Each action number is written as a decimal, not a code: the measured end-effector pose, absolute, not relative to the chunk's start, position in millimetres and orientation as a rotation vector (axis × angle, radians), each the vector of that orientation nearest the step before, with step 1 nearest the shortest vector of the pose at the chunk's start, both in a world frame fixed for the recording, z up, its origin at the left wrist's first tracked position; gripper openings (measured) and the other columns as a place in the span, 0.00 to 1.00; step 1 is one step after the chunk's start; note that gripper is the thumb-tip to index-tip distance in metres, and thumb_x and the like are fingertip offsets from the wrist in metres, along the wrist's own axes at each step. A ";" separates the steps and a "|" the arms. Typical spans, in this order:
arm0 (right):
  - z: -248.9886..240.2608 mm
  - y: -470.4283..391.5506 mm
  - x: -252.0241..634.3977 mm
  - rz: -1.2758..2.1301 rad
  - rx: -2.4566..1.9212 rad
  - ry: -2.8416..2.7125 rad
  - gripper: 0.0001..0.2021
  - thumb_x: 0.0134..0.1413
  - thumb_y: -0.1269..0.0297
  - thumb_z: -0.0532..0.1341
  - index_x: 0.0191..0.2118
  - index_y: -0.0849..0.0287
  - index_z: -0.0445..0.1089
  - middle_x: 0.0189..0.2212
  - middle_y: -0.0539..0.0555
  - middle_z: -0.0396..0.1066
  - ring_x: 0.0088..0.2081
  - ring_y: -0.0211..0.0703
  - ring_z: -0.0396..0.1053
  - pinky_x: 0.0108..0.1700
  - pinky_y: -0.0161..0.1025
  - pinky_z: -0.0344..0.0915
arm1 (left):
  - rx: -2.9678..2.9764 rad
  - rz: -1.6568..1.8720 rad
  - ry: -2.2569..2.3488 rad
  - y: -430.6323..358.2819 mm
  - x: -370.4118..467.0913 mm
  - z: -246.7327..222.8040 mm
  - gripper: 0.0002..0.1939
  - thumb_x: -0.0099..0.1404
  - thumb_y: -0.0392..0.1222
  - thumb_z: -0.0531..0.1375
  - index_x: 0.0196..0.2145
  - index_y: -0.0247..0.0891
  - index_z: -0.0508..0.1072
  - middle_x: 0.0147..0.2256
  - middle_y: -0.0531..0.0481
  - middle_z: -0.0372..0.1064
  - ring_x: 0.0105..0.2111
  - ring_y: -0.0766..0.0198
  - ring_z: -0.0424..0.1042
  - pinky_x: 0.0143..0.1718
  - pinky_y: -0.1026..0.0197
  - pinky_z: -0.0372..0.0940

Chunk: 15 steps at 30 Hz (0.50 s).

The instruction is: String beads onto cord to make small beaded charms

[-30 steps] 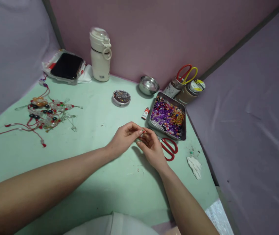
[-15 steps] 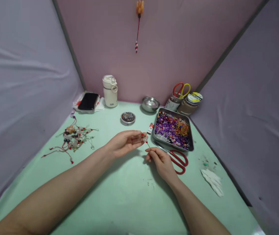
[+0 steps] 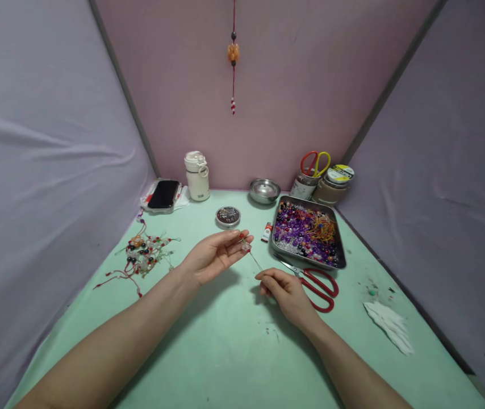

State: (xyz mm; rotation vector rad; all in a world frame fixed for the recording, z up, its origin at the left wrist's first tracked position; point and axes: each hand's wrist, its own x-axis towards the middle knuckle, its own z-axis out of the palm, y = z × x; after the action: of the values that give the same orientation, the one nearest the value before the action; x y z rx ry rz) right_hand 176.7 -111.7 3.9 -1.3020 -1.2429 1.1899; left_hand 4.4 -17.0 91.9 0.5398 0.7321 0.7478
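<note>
Over the middle of the table, my left hand [image 3: 213, 257] is palm up, thumb and fingers closed on a small beaded string [image 3: 246, 247] with clear and red beads. A thin, pale cord [image 3: 255, 261] runs taut from the beads down to my right hand [image 3: 287, 294], whose thumb and forefinger pinch its end. Just right of that hand lie red-handled scissors [image 3: 320, 288], blades partly apart. Beyond them is a metal tray [image 3: 308, 261] of purple, clear, red and dark beads with a tangle of orange thread.
Beaded cords [image 3: 142, 253] lie heaped at left, near a phone [image 3: 164, 194] and a white bottle [image 3: 198, 180]. Behind my hands are a round tin [image 3: 228, 216], a steel bowl [image 3: 264, 192], a small red-and-white packet [image 3: 267, 232] and jars [image 3: 331, 188]. A crumpled tissue [image 3: 389, 326] lies right.
The view has tilted up, showing more of the hanging bead ornament. My hands have drawn slightly apart, with a longer stretch of cord between them.
</note>
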 end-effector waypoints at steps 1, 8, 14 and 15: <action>3.6 -111.7 176.9 1.191 -1.304 -1.245 0.12 0.58 0.57 0.58 0.37 0.59 0.73 0.23 0.49 0.69 0.26 0.36 0.62 0.30 0.34 0.59 | 0.561 0.753 0.732 -17.1 4.1 91.9 0.08 0.64 0.29 0.57 0.33 0.29 0.76 0.37 0.41 0.77 0.40 0.62 0.76 0.49 0.59 0.69; 4.7 -111.2 175.1 1.210 -1.311 -1.215 0.15 0.56 0.57 0.58 0.44 0.60 0.72 0.25 0.51 0.71 0.28 0.38 0.65 0.35 0.37 0.63 | 0.743 0.818 0.668 -18.7 -4.8 103.1 0.02 0.60 0.32 0.62 0.30 0.33 0.74 0.38 0.44 0.77 0.44 0.59 0.75 0.52 0.54 0.67; 6.1 -113.1 176.1 1.181 -1.354 -1.244 0.17 0.56 0.54 0.58 0.45 0.60 0.71 0.27 0.52 0.72 0.31 0.41 0.69 0.39 0.40 0.65 | 1.202 0.938 0.800 -7.7 -43.5 137.4 0.06 0.57 0.39 0.66 0.29 0.35 0.73 0.39 0.46 0.77 0.43 0.59 0.75 0.50 0.53 0.65; 5.8 -113.7 176.7 1.181 -1.364 -1.260 0.16 0.55 0.54 0.59 0.44 0.60 0.71 0.27 0.52 0.72 0.31 0.41 0.69 0.39 0.39 0.65 | 1.296 0.997 0.833 -5.0 -54.0 143.9 0.06 0.56 0.39 0.66 0.28 0.35 0.72 0.38 0.46 0.77 0.43 0.59 0.74 0.50 0.54 0.65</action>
State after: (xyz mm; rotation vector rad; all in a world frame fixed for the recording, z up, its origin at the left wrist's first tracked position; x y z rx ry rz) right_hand 176.7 -113.7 5.8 -1.3640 -1.2600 1.1810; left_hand -54.0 -5.0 143.9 1.2960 0.8328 0.9971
